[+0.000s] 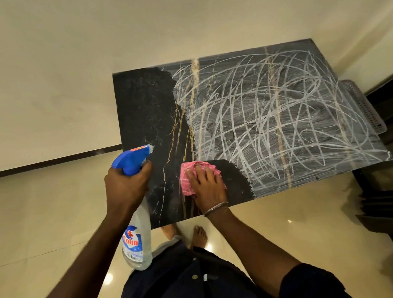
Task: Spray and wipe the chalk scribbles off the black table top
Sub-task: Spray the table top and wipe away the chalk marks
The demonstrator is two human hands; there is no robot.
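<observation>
The black marble table top [144, 110] has gold veins. Its left strip and a patch at the front edge are dark and free of chalk. White chalk scribbles [279, 118] and smeared haze cover the middle and right. My left hand [125, 185] grips a clear spray bottle [138, 239] by its blue trigger head, nozzle aimed toward the table, held above the table's front left corner. My right hand [207, 186] presses flat on a crumpled pink cloth [189, 176] lying on the table near the front edge, at the border of the chalked area.
A cream wall rises behind the table, with a dark skirting at the left. Glossy beige floor tiles surround it; my bare feet [198, 235] stand under the front edge. A perforated grey plastic piece [362, 105] pokes out past the table's right side, next to dark furniture.
</observation>
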